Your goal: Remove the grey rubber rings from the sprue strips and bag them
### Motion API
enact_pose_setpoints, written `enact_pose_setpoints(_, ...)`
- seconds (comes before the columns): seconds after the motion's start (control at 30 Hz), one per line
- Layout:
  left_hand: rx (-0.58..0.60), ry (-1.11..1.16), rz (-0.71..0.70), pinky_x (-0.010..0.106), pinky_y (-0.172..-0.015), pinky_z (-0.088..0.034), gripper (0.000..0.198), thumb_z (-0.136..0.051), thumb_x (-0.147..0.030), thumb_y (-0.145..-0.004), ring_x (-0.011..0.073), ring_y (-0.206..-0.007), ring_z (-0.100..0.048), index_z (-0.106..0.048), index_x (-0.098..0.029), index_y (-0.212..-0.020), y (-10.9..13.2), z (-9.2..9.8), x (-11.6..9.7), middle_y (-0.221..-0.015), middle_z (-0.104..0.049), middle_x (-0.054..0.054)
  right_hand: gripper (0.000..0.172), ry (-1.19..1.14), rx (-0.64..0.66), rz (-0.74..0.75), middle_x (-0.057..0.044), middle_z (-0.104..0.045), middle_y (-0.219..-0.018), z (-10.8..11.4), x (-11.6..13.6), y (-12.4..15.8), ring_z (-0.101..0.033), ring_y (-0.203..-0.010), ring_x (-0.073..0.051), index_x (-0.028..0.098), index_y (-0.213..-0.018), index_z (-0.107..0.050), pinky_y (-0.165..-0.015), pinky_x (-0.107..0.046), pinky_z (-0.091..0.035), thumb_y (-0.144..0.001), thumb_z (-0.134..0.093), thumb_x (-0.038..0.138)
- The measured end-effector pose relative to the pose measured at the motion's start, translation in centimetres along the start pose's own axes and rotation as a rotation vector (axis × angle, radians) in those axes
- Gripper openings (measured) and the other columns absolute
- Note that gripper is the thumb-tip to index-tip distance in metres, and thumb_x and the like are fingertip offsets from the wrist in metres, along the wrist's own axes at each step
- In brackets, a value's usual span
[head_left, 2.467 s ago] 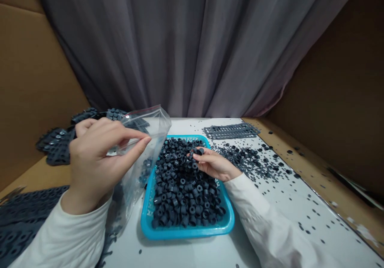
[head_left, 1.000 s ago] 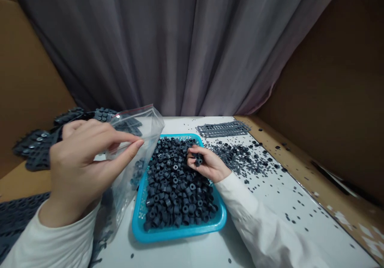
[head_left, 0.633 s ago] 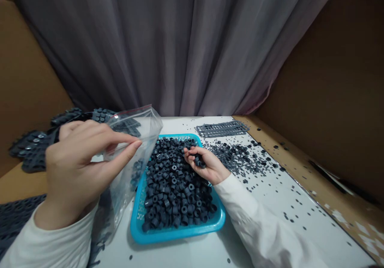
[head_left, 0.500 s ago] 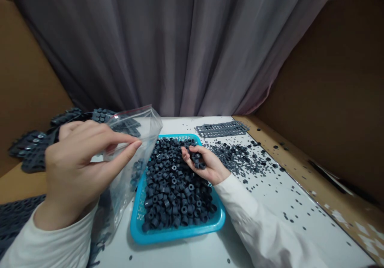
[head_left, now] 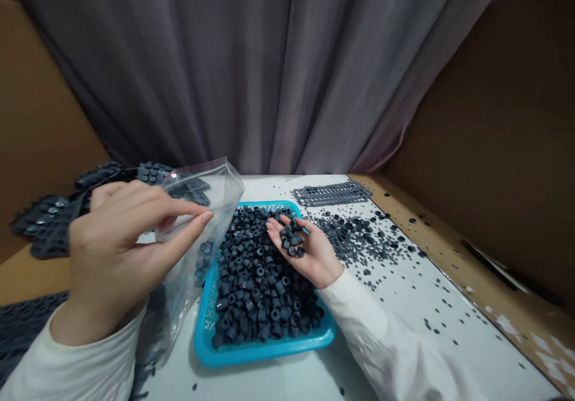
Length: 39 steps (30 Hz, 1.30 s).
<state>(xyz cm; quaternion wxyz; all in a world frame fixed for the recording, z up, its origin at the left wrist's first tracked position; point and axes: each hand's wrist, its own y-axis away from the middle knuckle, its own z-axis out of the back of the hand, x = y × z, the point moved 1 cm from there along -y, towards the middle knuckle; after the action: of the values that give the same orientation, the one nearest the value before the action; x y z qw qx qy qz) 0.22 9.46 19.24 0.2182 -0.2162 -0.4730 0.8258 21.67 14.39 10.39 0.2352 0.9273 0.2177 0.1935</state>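
My left hand (head_left: pixel 135 245) pinches the upper edge of a clear zip-lock bag (head_left: pixel 220 191), which hangs down beside the basket. Thumb and forefinger are closed on the plastic. Palm up over the basket, my right hand (head_left: pixel 318 260) cradles several small dark rubber bushings (head_left: pixel 291 238) in its cupped palm, fingers stretched out. Below it, a blue plastic basket (head_left: pixel 265 353) is filled with a heap of the same dark bushings (head_left: pixel 251 299), each with a hole through it.
Small dark scraps (head_left: pixel 359 236) lie scattered over the white table (head_left: pixel 404 323) on the right. A perforated dark rubber sheet (head_left: pixel 332 193) lies at the back. Moulded dark sheets (head_left: pixel 54 233) are piled at the left. A grey curtain (head_left: pixel 251 72) closes off the far side.
My right hand has turned its palm further up and its fingers have opened out, so the bushings in it show more fully. The left hand and bag have barely moved.
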Motion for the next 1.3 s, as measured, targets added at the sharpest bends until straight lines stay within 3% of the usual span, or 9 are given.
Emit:
enact_pose_setpoints(0.13,0.007,-0.004,0.010,0.032,-0.062,-0.032,0.010,-0.072,-0.022,-0.067,0.0138,-0.052,-0.046,-0.063,-0.024,-0.064,0.1,0.1,0.0,-0.051,-0.048,-0.004,0.027,0.004,0.033,-0.035,-0.015,-0.059,-0.108,0.1,-0.3,0.1,-0.062,-0.097,-0.021,0.013,-0.100,-0.051,-0.070,-0.033,-0.058,-0.076,-0.041,0.007)
enact_pose_setpoints(0.27,0.014,-0.004,0.000,0.032,-0.062,-0.033,0.010,-0.072,-0.022,-0.067,0.0138,-0.052,-0.047,-0.063,-0.024,-0.064,0.0,0.1,0.1,-0.052,-0.049,-0.004,0.025,-0.002,-0.006,0.046,-0.012,-0.061,-0.099,0.2,-0.6,0.1,-0.064,-0.089,-0.017,0.015,-0.092,-0.052,-0.071,-0.028,-0.058,-0.074,-0.041,0.002)
enact_pose_setpoints(0.47,0.022,-0.001,-0.005,0.032,-0.061,-0.033,0.009,-0.072,-0.023,-0.068,0.0136,-0.052,-0.046,-0.064,-0.025,-0.065,0.0,0.1,0.1,-0.052,-0.049,-0.004,0.020,0.008,0.033,0.010,-0.010,-0.062,-0.096,0.0,-0.8,0.5,-0.064,-0.092,-0.017,0.016,-0.089,-0.052,-0.071,-0.030,-0.058,-0.074,-0.044,0.004)
enact_pose_setpoints(0.7,0.017,0.003,-0.018,0.032,-0.061,-0.033,0.010,-0.072,-0.023,-0.067,0.0133,-0.051,-0.046,-0.063,-0.025,-0.064,-0.1,0.1,0.0,-0.052,-0.050,-0.004,0.020,-0.006,0.054,-0.033,-0.020,-0.057,-0.109,-0.4,-0.8,1.0,-0.058,-0.107,-0.026,0.009,-0.093,-0.052,-0.077,-0.034,-0.056,-0.075,-0.042,0.007)
enact_pose_setpoints(0.97,0.037,0.005,-0.011,0.032,-0.061,-0.033,0.009,-0.072,-0.023,-0.068,0.0139,-0.053,-0.047,-0.064,-0.025,-0.065,0.0,0.1,0.2,-0.053,-0.051,-0.004,0.024,-0.007,0.089,-0.111,-0.018,-0.059,-0.110,-0.2,-0.9,1.0,-0.059,-0.106,-0.024,0.010,-0.095,-0.051,-0.077,-0.035,-0.056,-0.074,-0.043,0.006)
enact_pose_setpoints(1.13,0.181,0.077,-0.101,0.034,-0.070,-0.033,0.004,-0.067,-0.023,-0.072,0.0130,-0.055,-0.049,-0.065,-0.025,-0.070,0.2,-0.7,-0.7,-0.056,-0.055,-0.005,0.025,-0.012,0.055,-0.064,-0.018,-0.061,-0.108,-1.1,0.2,1.9,-0.060,-0.105,-0.022,0.010,-0.097,-0.052,-0.076,-0.033,-0.057,-0.075,-0.040,0.006)
enact_pose_setpoints(1.3,0.388,0.198,-0.188,0.037,-0.081,-0.027,0.012,-0.057,-0.023,-0.081,0.0141,-0.065,-0.050,-0.065,-0.025,-0.073,1.4,-2.8,-2.9,-0.060,-0.058,-0.004,0.022,0.046,0.078,0.114,-0.012,-0.064,-0.094,-5.7,1.6,2.5,-0.064,-0.092,-0.018,0.013,-0.091,-0.053,-0.068,-0.028,-0.058,-0.077,-0.037,0.006)
